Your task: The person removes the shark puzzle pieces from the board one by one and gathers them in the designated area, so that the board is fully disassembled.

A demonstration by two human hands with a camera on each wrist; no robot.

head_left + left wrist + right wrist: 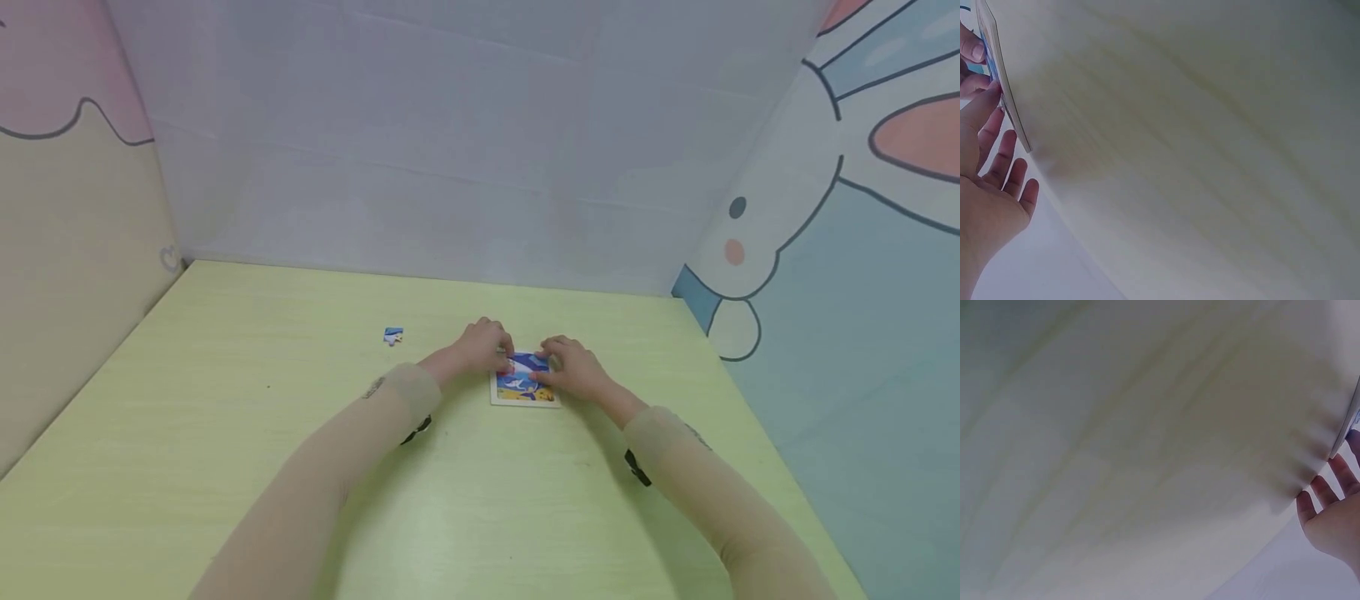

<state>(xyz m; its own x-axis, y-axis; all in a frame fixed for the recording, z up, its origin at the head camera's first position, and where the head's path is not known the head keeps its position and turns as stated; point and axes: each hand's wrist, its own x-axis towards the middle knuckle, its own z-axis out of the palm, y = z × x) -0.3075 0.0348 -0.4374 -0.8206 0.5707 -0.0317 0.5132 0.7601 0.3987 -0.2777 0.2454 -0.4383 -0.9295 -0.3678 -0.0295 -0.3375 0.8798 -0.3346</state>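
Note:
A small square jigsaw puzzle (pixel 517 383) in a white frame lies on the table, printed with a blue sea scene. My left hand (pixel 482 344) is at its upper left, thumb and index fingertips touching the picture. In the left wrist view, the other fingers of that hand extend loosely past the edge of the puzzle. From the right side, my right hand (pixel 576 368) reaches over the puzzle, its thumb and index finger touching the face. Its outer fingertips (pixel 1305 501) rest at the tabletop beside the frame. Part of the picture is hidden under both hands.
One loose blue and white jigsaw piece (pixel 393 335) lies on the pale yellow-green table (pixel 300 358), left of my left hand. A plain light curtain (pixel 420 150) hangs behind the table's far edge. Printed cartoon panels (pixel 847 333) stand at either side.

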